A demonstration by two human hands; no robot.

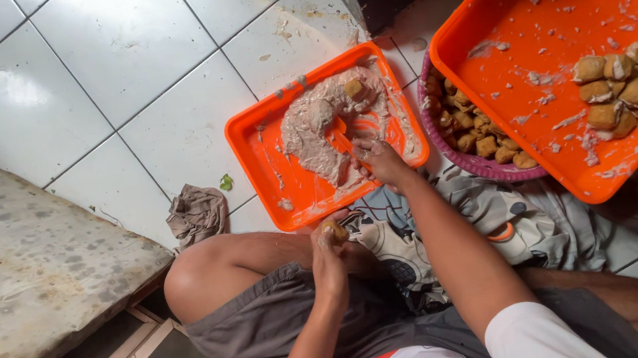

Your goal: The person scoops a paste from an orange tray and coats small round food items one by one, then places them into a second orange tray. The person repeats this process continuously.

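I sit on a white tiled floor. My left hand (327,252) is over my lap and holds a small brown fried tofu piece (335,230) in its fingers. My right hand (380,161) reaches into a small orange tray (262,154), its fingers in a pale grey paste (318,122) spread over the tray. One more brown piece (354,87) sits in the paste at the tray's far side.
A pink basket (492,168) of brown tofu pieces stands right of the small tray. Over it leans a large orange tray (535,18) with several filled pieces (636,90). A crumpled rag (197,214) lies on the floor. A stained mattress edge (1,261) is at left.
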